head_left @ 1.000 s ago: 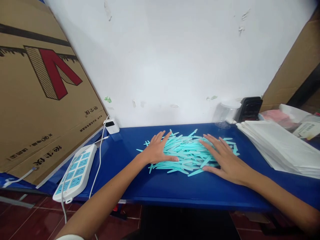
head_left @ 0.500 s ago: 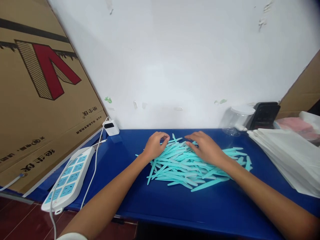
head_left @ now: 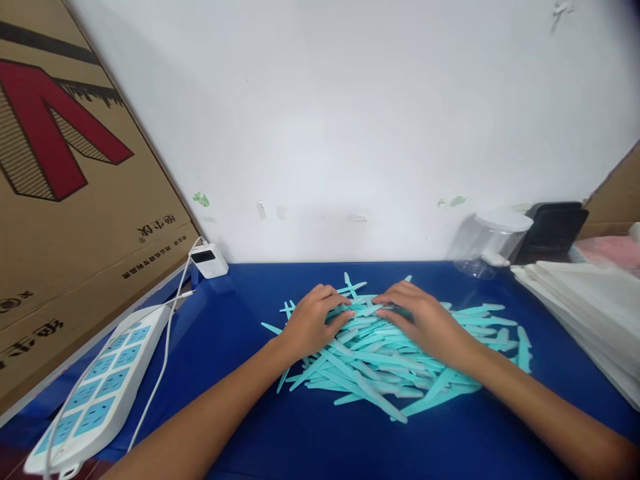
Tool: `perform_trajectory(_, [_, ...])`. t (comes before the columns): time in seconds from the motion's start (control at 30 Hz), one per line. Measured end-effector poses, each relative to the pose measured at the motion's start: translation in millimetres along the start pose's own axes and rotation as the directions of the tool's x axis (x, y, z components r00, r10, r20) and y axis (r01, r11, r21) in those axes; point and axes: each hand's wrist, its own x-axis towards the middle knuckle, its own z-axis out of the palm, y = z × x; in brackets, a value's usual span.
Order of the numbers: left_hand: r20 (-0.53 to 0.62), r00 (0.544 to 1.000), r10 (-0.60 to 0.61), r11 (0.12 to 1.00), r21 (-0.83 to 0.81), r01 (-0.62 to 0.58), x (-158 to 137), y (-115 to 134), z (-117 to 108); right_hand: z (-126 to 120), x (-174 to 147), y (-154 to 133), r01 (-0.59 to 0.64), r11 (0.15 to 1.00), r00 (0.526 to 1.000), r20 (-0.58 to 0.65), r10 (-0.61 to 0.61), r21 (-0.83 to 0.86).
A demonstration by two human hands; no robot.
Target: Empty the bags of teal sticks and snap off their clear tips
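A loose heap of thin turquoise eyebrow razors (head_left: pixel 370 360), several with pale, cloudy covers over one end, lies on the blue tabletop. My left hand (head_left: pixel 317 320) reaches in from the left, its curved fingers and thumb nearly meeting around razor ends at the upper part of the heap. Facing it, my right hand (head_left: pixel 425 320) has its thumb and fingertips at the other ends of the same few razors, which lie crosswise between the hands. Parts of the heap are hidden beneath both palms.
A white power strip (head_left: pixel 100 387) with a cable lies left, near a small white device (head_left: pixel 210 261) and a large cardboard box (head_left: pixel 100 220). At right are a clear jar (head_left: pixel 493 243), a black stand (head_left: pixel 550 230) and stacked white sheets (head_left: pixel 590 307). A white wall rises behind.
My hands have come closer together and lower into the heap, fingertips closing on razors between them. The view has shifted, bringing the heap nearer.
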Motion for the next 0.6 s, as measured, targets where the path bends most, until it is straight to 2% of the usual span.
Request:
perform_trajectory(0.13, [0.015, 1.0, 0.007, 1.0, -0.014, -0.006, -0.5, 4.8, -0.4, -3.8, 0.5, 0.5, 0.065, 0.998, 0.996, -0.066, -0.064, 0.003])
perform_trajectory(0.3, [0.013, 0.999, 0.053, 0.999, -0.007, -0.053, -0.5, 6.7, 1.2, -17.1, 2.7, -3.9, 0.016, 1.0, 0.989, -0.15, -0.017, -0.006])
perform_trajectory(0.6, [-0.081, 0.994, 0.074, 0.996, -0.036, -0.077, -0.6, 4.3, 5.9, -28.4, 4.3, -12.3, -0.008, 1.0, 0.961, -0.275, 0.014, 0.023])
